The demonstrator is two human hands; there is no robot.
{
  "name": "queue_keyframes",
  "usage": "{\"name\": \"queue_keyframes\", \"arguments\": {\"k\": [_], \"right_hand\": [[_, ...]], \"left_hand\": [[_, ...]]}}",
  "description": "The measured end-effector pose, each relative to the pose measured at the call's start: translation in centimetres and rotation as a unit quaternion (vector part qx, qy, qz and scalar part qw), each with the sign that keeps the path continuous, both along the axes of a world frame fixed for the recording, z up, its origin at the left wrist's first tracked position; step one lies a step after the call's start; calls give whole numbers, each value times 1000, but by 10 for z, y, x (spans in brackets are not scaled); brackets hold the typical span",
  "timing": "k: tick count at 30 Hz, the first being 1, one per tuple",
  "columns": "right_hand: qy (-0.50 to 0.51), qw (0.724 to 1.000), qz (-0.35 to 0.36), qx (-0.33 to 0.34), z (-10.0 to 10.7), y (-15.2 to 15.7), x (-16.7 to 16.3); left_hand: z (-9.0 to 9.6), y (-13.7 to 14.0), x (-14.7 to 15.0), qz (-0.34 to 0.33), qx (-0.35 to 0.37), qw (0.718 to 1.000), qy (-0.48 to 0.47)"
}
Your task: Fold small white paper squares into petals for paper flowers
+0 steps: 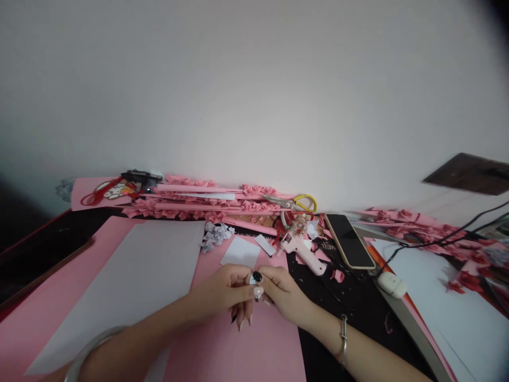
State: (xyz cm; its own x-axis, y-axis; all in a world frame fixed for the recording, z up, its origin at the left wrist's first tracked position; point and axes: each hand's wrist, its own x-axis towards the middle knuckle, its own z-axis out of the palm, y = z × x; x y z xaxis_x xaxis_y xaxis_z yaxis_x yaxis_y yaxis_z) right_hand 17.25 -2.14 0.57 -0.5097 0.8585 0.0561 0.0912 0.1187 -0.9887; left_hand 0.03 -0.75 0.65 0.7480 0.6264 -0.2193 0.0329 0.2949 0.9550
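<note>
My left hand [222,291] and my right hand [287,297] meet above a pink sheet of paper [234,353]. Between their pinched fingertips is a small white piece of paper [252,279], mostly covered by the thumbs and fingers, so its shape is unclear. Just beyond the hands lies a white paper square [240,251], with a narrow white paper strip [264,245] to its right. Several small folded white paper flowers [216,236] are heaped to its left. A large white sheet [155,265] lies partly under my left forearm.
Right of the hands are a pink glue gun [306,257], a phone [350,241] and a white earbud case [392,285]. Yellow-handled scissors [305,203] lie on pink paper flower stems [191,207] along the wall. Red-handled scissors [93,196] are far left. A black cable [437,241] crosses the right.
</note>
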Motion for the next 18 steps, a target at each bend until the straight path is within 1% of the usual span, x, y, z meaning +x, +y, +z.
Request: {"name": "queue_keyframes", "arguments": {"k": [4, 8, 10, 14, 18], "right_hand": [[6, 1000, -19, -1, -4, -3, 0], [18, 999, -33, -5, -6, -5, 1], [2, 999, -38, 15, -5, -5, 1], [-44, 995, -55, 77, -2, -4, 1], [-50, 985, -95, 133, -3, -3, 1]], "left_hand": [[-1, 1, 0, -9, -9, 1000, -24], [-4, 0, 0, 6, -13, 999, -31], [-5, 0, -1, 18, 1, 999, -32], [-4, -1, -1, 42, 37, 998, -17], [-3, 0, -1, 56, 55, 997, 2]]}}
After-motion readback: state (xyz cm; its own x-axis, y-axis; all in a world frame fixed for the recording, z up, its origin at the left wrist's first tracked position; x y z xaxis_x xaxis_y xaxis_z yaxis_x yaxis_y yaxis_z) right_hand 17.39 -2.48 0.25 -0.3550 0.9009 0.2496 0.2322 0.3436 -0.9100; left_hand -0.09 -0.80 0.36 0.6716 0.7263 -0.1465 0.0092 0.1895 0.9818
